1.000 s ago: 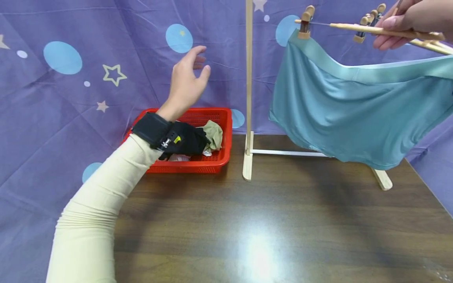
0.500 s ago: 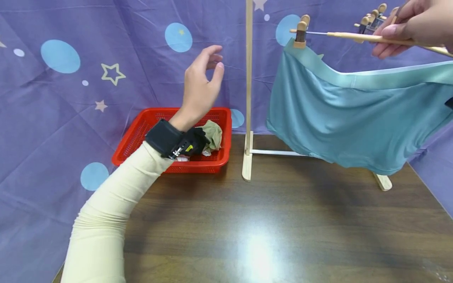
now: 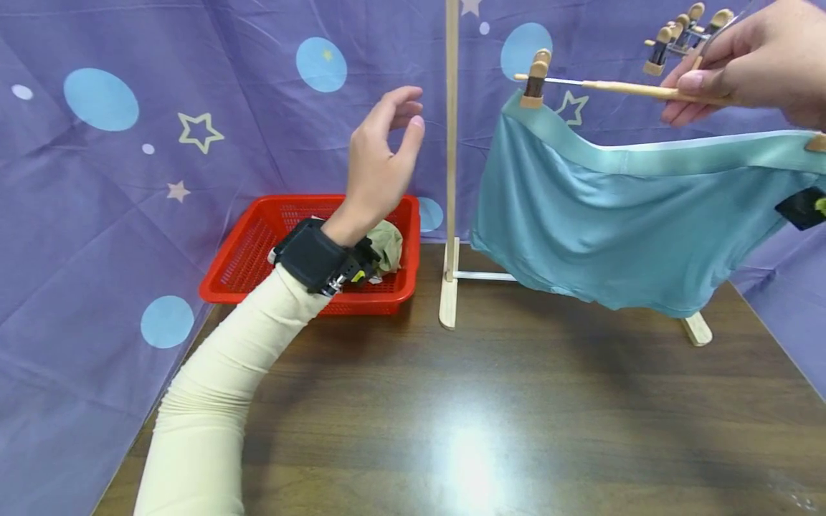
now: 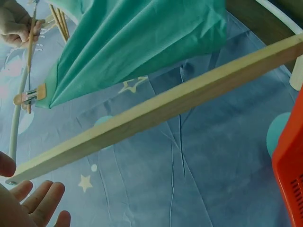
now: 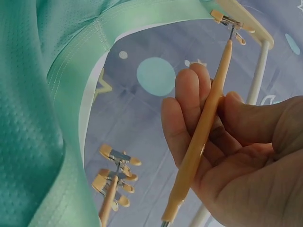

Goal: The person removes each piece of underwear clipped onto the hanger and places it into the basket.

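Observation:
My right hand (image 3: 761, 72) grips the wooden bar of a clip hanger (image 3: 626, 88) at the upper right. In the right wrist view, its fingers and thumb close around the hanger bar (image 5: 201, 137). Teal boxer briefs (image 3: 619, 229) hang by their waistband from a wooden clip (image 3: 534, 82) at the left end. A second clip (image 3: 816, 142) shows on the waistband at the right edge. My left hand (image 3: 383, 165) is raised with fingers loosely bent and holds nothing. It is left of the rack's upright post (image 3: 452, 143), apart from the briefs.
Behind my left wrist stands a red basket (image 3: 229, 258) with dark and khaki cloth in it. The drying rack's wooden foot (image 3: 448, 301) and white lower rail (image 3: 484, 276) stand on the brown table (image 3: 387, 430). Several spare clips (image 3: 674, 36) cluster near my right hand.
My right hand has lowered the hanger and briefs slightly and shifted them left. My left hand has moved right, towards the upright post, staying raised and holding nothing.

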`<state>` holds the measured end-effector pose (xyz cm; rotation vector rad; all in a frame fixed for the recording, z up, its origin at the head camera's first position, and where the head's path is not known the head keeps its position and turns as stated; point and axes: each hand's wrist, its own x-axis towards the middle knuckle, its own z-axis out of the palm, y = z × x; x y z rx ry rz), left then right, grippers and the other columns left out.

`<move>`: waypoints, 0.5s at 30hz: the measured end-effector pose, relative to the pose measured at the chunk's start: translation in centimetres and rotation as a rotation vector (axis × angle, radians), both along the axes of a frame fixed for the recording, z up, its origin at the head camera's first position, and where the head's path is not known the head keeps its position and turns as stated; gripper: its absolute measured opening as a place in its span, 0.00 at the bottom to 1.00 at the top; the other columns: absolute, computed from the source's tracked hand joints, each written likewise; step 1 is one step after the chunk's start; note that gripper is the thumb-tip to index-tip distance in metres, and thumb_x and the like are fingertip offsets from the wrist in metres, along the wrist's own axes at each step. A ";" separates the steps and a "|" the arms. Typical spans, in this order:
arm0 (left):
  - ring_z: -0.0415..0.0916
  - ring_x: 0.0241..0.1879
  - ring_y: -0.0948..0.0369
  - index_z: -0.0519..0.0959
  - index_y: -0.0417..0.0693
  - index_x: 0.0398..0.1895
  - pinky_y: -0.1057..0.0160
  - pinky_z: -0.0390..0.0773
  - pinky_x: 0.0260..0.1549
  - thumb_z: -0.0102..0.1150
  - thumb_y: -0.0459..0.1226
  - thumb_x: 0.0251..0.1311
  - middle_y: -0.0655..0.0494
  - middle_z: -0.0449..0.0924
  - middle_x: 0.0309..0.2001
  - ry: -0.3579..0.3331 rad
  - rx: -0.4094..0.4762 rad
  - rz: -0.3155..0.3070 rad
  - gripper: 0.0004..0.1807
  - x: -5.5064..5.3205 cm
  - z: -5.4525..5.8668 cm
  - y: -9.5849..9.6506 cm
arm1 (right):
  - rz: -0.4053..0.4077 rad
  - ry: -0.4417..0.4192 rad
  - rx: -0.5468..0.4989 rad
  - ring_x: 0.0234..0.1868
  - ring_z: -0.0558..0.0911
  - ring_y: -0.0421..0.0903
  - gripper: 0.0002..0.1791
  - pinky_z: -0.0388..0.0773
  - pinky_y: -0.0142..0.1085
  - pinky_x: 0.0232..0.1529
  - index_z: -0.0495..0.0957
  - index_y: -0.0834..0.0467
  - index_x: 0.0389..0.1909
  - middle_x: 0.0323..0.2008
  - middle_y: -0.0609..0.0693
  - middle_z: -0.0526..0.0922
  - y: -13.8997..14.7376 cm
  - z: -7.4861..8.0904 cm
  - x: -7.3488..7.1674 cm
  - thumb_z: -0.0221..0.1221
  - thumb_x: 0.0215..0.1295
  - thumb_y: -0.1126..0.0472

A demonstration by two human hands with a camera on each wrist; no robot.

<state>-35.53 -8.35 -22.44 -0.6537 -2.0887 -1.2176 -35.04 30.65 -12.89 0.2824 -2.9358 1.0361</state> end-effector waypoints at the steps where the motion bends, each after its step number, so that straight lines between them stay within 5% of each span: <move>1: 0.80 0.55 0.63 0.77 0.44 0.64 0.71 0.72 0.60 0.52 0.34 0.73 0.49 0.84 0.55 -0.003 0.000 -0.006 0.19 0.1 0.0 0.1 | -0.001 0.012 0.029 0.25 0.85 0.32 0.15 0.76 0.19 0.28 0.85 0.58 0.42 0.22 0.34 0.85 -0.2 -0.2 0.2 0.48 0.79 0.61; 6: 0.80 0.55 0.63 0.77 0.43 0.64 0.72 0.70 0.61 0.53 0.35 0.72 0.50 0.83 0.55 0.001 0.001 -0.055 0.19 0.5 -0.3 0.7 | 0.009 0.012 0.095 0.26 0.84 0.30 0.22 0.73 0.17 0.29 0.75 0.77 0.57 0.23 0.32 0.85 -1.2 -1.0 0.8 0.50 0.79 0.60; 15: 0.80 0.57 0.62 0.75 0.42 0.66 0.72 0.70 0.61 0.53 0.37 0.73 0.49 0.81 0.58 -0.040 -0.053 -0.163 0.21 1.4 -1.0 2.1 | 0.068 -0.014 0.063 0.29 0.86 0.32 0.21 0.79 0.21 0.31 0.76 0.76 0.57 0.26 0.36 0.87 -2.6 -3.3 1.0 0.49 0.80 0.60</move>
